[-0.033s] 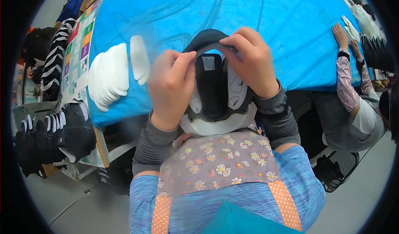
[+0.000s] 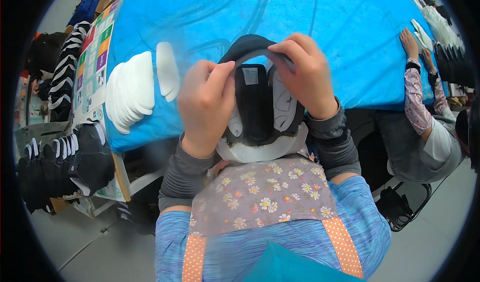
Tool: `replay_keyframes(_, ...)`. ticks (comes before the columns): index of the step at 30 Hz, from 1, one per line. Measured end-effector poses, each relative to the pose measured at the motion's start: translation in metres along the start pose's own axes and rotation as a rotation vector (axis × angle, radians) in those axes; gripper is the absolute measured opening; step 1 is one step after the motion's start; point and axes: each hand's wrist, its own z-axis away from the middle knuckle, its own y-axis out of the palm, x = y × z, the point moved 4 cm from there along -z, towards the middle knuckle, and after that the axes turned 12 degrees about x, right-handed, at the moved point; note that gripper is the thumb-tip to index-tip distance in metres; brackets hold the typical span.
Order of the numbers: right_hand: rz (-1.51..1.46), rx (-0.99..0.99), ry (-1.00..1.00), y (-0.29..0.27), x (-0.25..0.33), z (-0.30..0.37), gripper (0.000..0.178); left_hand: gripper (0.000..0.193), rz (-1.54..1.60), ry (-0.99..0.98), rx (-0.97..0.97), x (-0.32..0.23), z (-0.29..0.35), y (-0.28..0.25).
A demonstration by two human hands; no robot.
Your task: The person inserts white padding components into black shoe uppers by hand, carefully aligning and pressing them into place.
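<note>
Between my hands is a black shoe upper (image 2: 254, 113), its padded heel collar (image 2: 250, 44) on the far side. My left hand (image 2: 206, 104) is closed, thumb and fingers pinching the collar's left end. The collar's right side is pinched by my right hand (image 2: 307, 74), also closed. Inside the upper lies a black tongue with a small pale label (image 2: 250, 76), flanked by white side panels. A broad white edge (image 2: 262, 152) curves along the near end, against my flowered apron (image 2: 265, 192). My hands hide parts of both sides.
White insole-shaped pieces (image 2: 131, 92) lie fanned on the blue-covered table (image 2: 355, 37), with a smaller bunch (image 2: 167, 69) beside them. Several black shoe uppers (image 2: 90, 157) stand at the left. A co-worker's hand (image 2: 409, 43) rests on the table's right side.
My right hand has shifted very slightly to the right along the collar, and more of the collar's lighter inner edge shows. My left hand has hardly moved.
</note>
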Motion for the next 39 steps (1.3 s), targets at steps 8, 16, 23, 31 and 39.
replay_keyframes(8, 0.016, -0.049, 0.160, 0.003, -0.012, 0.012, 0.015, 0.018, -0.007, 0.013, -0.024, -0.002, 0.001, 0.001)
replay_keyframes(16, -0.038, -0.015, 0.172, -0.004, -0.013, 0.019, 0.014, 0.017, 0.036, -0.031, 0.001, 0.007, 0.004, 0.000)
replay_keyframes(23, -0.033, -0.030, 0.228, 0.001, -0.013, 0.022, 0.013, 0.015, 0.040, -0.025, -0.005, 0.008, 0.005, 0.004)
replay_keyframes(31, -0.165, 0.024, 0.305, -0.001, -0.017, 0.026, 0.012, 0.014, 0.062, -0.063, 0.000, 0.015, 0.008, 0.004)
replay_keyframes(39, -0.033, -0.013, 0.231, 0.006, -0.013, 0.028, 0.013, 0.015, 0.091, -0.082, -0.021, 0.018, 0.014, 0.004)
